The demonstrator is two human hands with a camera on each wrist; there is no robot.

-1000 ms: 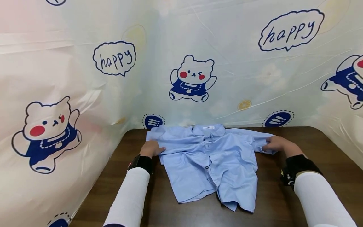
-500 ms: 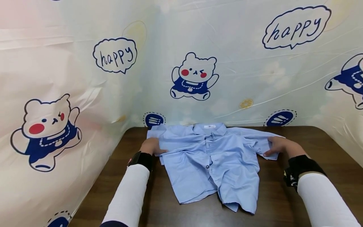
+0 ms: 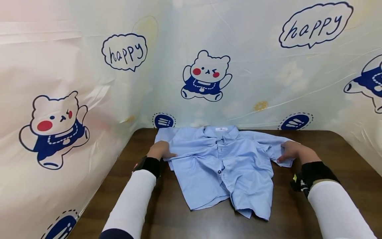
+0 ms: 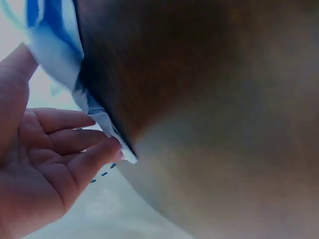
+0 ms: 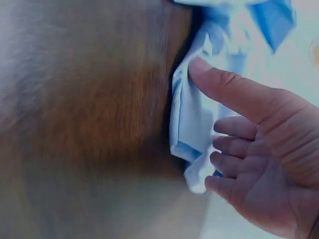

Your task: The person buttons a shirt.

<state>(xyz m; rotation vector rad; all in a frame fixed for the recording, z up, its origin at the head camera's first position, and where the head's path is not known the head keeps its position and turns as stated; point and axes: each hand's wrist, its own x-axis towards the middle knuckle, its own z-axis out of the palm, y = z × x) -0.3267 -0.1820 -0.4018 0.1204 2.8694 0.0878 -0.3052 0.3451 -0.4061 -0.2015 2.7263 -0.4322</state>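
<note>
Left: a glossy plastic backdrop sheet [image 3: 74,66] printed with cartoon bears and "happy" speech bubbles hangs along the left side, wraps the far side and continues down the right.

Left arm in a white sleeve with a black wrist strap. The left hand [image 3: 159,150] rests at the left sleeve of a small light-blue short-sleeved button-up shirt [image 3: 221,166]. In the left wrist view the fingers [image 4: 70,144] curl loosely, fingertips touching the pale cloth edge; a firm pinch cannot be confirmed from that blurred view. In the head view the thumb lies on top of the sleeve cloth.

Centre: the shirt lies flat, front up, on a dark brown wooden table [image 3: 328,186], collar at the far edge close to the backdrop, hem toward the near side. Placket partly open below the dark button; the lower right front panel is rumpled and hangs lower than the left.

Right: the right hand [image 3: 290,151] sits at the end of the right sleeve. The right wrist view shows the thumb [image 5: 224,84] pressed on the folded blue cuff, with the other fingers curled under it, so the sleeve end is pinched. White sleeve and black wrist strap here too.
</note>
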